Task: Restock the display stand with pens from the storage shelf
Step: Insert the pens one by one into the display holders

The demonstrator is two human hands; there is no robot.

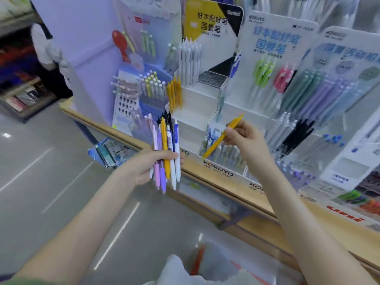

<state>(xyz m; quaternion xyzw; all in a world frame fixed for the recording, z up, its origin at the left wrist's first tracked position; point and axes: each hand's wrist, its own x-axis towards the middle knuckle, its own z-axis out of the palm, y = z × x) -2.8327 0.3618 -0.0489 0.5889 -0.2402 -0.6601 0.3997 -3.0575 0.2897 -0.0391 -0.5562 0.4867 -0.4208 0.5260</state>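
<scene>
Head view, left hand: the left hand, near and left of centre, has its grip closed round a mixed bundle of plastic click pens. The pens are pink, purple, yellow, white, blue and black, and are held roughly upright.
Head view, right hand: the right hand, right of the bundle, pinches a single yellow plastic pen in its grip between thumb and fingertips.
Pen attitude: the single yellow plastic pen slants, its lower end to the near left and its upper end to the far right.
Pen position: it is held in the air in front of the lower tiers of a white stepped display stand, apart from the bundle.
Stand contents: a row of white pens stands on the far top tier. A cluster of yellow pens stands at the left of a lower tier. The near compartment holds pale pens, too blurred to tell apart.
Support: the stand rests on a pale wooden counter.
Right neighbour: a clear stand to the right carries black pens.
Left neighbour: a blue plastic packet lies just left of the left hand.
</scene>
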